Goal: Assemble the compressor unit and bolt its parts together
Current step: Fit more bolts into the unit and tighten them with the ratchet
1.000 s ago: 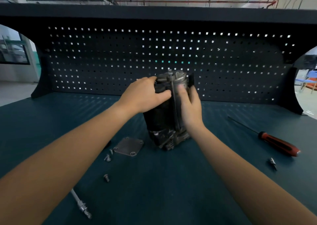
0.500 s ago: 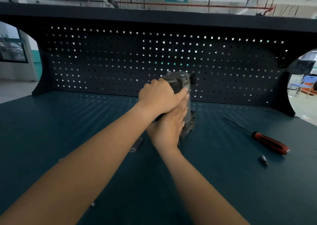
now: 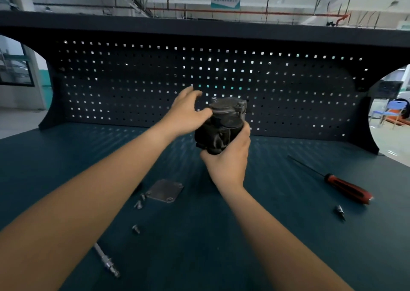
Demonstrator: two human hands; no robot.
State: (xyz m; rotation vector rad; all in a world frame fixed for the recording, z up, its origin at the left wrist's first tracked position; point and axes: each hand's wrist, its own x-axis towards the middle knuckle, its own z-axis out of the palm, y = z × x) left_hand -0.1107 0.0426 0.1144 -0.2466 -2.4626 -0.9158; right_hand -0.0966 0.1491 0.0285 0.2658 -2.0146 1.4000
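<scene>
— While the right hand (image 3: 228, 157) wraps around it from below, where does the compressor unit (image 3: 221, 125) sit?

— Off the bench, lifted clear of the dark teal worktop (image 3: 277, 235) and held in front of the perforated back panel (image 3: 288, 91). The fingers close around its dark lower body, the thumb up its right side. Its grey metal cap faces upward, tilted a little toward the camera.

— And the left hand (image 3: 187, 113)?

— Loosely spread, fingers curved and apart, just left of the unit's top. The thumb tip reaches the rim of the cap (whether it truly touches is hard to tell through the blur). It grips nothing.

— What lies on the bench?

— A square metal cover plate (image 3: 165, 190) lies flat, below and to the left of the held unit, with holes at its corners. Just beside its near-left edge lie a couple of small bolts (image 3: 138, 203), close together. One more loose bolt (image 3: 135, 229) lies apart, nearer the camera. Nearer still, by the left forearm, lies a long bolt (image 3: 106, 260) with a thicker collar at one end.

— On the right side?

— A red-handled screwdriver (image 3: 346, 188), its thin shaft pointing away toward the panel. A small driver bit (image 3: 340, 211) lies near the handle end, not touching it.
</scene>
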